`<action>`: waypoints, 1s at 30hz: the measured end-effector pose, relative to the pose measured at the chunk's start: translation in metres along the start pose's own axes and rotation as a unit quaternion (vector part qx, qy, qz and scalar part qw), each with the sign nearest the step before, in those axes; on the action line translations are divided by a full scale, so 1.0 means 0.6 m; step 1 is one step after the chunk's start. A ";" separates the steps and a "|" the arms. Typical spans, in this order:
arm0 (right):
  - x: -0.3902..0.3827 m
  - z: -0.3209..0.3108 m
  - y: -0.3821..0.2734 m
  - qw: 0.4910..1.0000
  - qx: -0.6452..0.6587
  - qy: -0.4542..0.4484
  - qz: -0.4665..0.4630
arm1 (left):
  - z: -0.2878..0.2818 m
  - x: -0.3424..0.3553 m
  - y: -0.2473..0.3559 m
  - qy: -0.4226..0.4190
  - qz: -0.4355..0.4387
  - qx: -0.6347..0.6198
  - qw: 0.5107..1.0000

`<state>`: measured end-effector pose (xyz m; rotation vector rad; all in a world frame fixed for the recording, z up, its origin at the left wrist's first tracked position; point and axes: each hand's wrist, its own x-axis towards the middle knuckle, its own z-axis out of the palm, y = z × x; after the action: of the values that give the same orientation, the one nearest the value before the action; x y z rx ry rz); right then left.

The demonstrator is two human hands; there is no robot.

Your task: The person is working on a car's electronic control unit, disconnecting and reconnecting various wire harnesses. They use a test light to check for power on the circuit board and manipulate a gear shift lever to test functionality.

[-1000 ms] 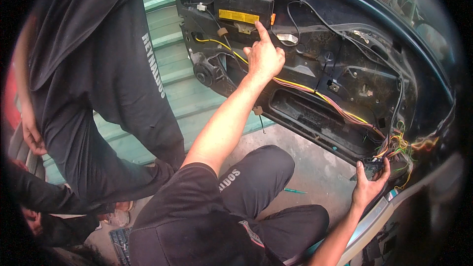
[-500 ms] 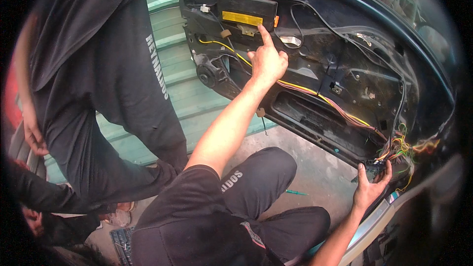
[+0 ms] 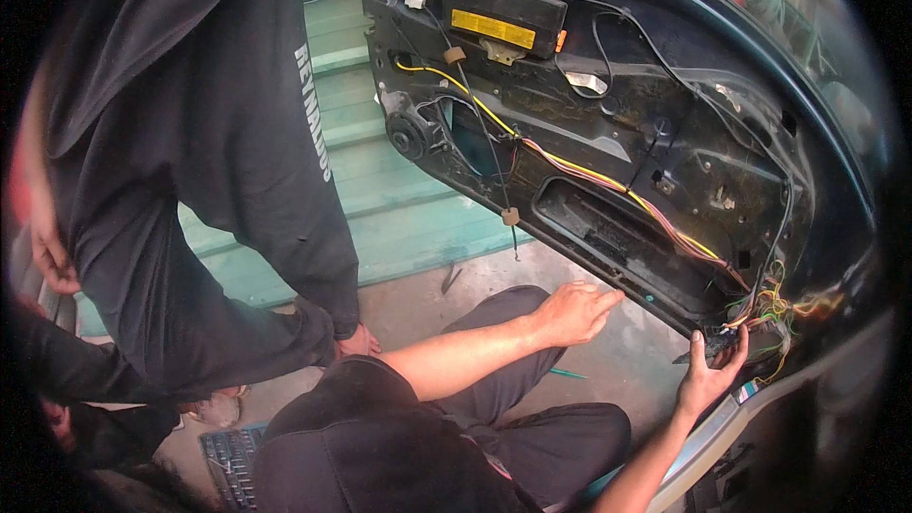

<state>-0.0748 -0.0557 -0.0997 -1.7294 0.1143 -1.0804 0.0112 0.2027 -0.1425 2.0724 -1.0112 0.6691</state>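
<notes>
Fingers [image 3: 608, 300], L hand [image 3: 570, 313], pointing twd door [image 3: 693, 209]

Apparent vehicle repair workshop: a stripped black car door [image 3: 608, 144] with exposed coloured wiring [image 3: 594, 174] at two o'clock, green ribbed sheeting [image 3: 385, 195] at ten, a dark tool tray [image 3: 226, 461] at seven.

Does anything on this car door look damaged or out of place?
Yes: by the right hand, at the lower right of the door, coloured wires spread in a loose tangle, unlike the neat wire bundle.
</notes>
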 end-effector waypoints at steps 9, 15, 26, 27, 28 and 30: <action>-0.004 0.002 -0.007 1.000 -0.012 0.019 -0.007 | 0.001 -0.005 -0.016 -0.006 0.001 -0.008 1.000; -0.003 0.002 -0.010 0.999 -0.016 0.043 -0.022 | 0.000 -0.007 -0.007 -0.049 -0.008 -0.002 0.999; 0.002 0.001 -0.025 0.996 -0.031 0.071 -0.047 | 0.008 -0.001 0.009 -0.046 0.005 -0.007 0.999; 0.002 0.000 -0.029 0.996 -0.035 0.073 -0.046 | 0.009 0.001 0.014 -0.052 0.001 -0.011 0.999; 0.002 -0.001 -0.031 0.995 -0.039 0.075 -0.045 | 0.011 0.003 0.018 -0.054 0.005 -0.015 0.998; 0.004 -0.004 -0.028 0.994 -0.053 0.076 -0.051 | 0.018 0.010 0.030 -0.059 0.012 -0.022 0.998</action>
<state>-0.0819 -0.0512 -0.0849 -1.7611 0.1833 -1.3015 0.0012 0.1839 -0.1381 2.0842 -1.1088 0.5371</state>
